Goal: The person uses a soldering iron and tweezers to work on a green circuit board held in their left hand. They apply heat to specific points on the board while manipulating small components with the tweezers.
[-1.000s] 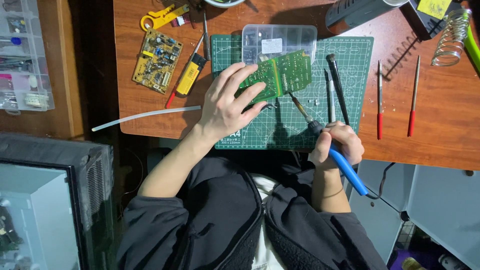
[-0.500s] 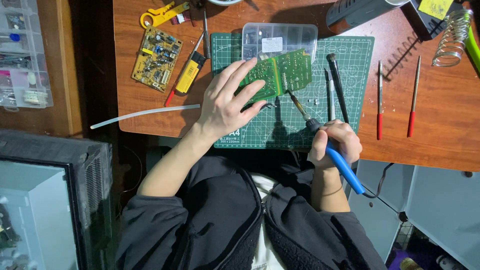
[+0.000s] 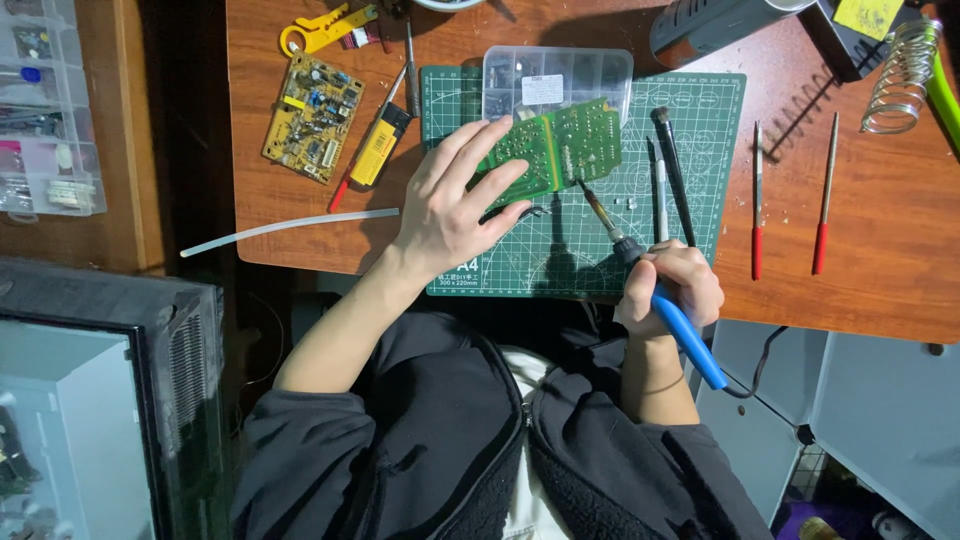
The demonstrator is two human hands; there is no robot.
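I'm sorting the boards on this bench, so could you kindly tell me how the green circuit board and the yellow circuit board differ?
The green circuit board is held tilted on the cutting mat by the left hand, solder side showing; the yellow circuit board lies flat and untouched on the bare wooden desk, components up. The soldering iron tip meets only the green one. Both are rectangular.

Green circuit board (image 3: pixel 560 150) partly under left hand (image 3: pixel 450 205); parts box (image 3: pixel 45 110) cut off at edge
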